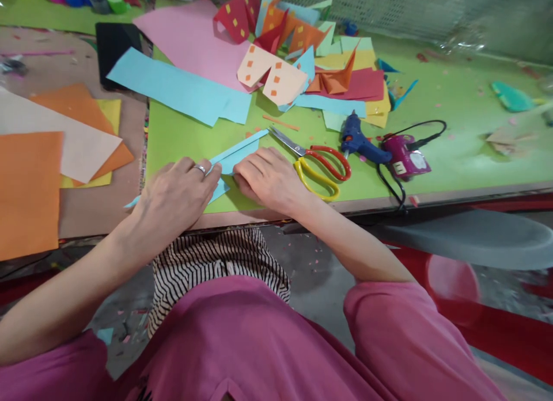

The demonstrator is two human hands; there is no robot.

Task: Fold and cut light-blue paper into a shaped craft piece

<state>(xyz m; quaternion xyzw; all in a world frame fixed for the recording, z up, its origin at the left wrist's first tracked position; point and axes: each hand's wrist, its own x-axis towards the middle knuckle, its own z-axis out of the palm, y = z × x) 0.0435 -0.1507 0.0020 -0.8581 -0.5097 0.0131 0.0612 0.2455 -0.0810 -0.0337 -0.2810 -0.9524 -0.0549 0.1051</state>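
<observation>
Head view. Light blue paper point(242, 151), folded along its upper edge into a narrow strip, lies at centre frame on the green surface point(466, 113). Left hand point(180, 189), ring on one finger, lies left of centre, over the paper, fingers bent and close together; thumb hidden, so cannot tell whether it pinches or only presses. Right hand point(272, 179), just right of centre, knuckles up, fingers curled in at the paper's right side; cannot tell how firm or closed its grip is.

Scissors point(299, 151) right of centre, beside the right hand, blades apart, one handle red, one yellow, tips near the paper's upper end. Thin orange strip point(280, 123) above the blades. Farther right, blue glue gun point(363, 142) against a purple box point(406, 156) with a black cord.

Upper centre: cream cut-out point(287, 84) with orange squares, red piece point(233, 19) with yellow squares. Upper left: long blue sheet point(177, 85) across a pink sheet point(185, 32). Left edge: orange sheet point(30, 188), white sheet point(56, 136).
</observation>
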